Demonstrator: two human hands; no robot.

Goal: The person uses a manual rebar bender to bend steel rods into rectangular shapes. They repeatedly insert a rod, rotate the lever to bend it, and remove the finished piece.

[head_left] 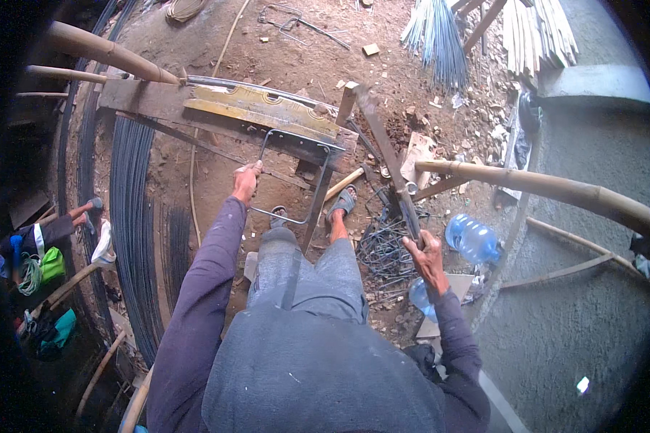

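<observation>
My left hand (pixel 247 182) is closed around the near left side of a rebar stirrup (pixel 315 209), a thin steel rod bent into a rough rectangle. The stirrup's far side lies against the front edge of a wooden bench (pixel 141 101), beside a row of small metal pegs. On the bench is a worn yellow board (pixel 260 107) with curved cutouts. Over to the right, my right hand (pixel 426 258) grips the near end of a long, rusty bending bar (pixel 388 148). The bar slants away to the bench's right end, where its tip is blurred.
Bamboo poles (pixel 542 186) frame the spot on both sides. Long rebar bundles (pixel 128 216) lie at left. A heap of bent stirrups (pixel 386 249) and blue water jugs (pixel 471 239) lie right of my feet. Another person (pixel 50 231) is at far left.
</observation>
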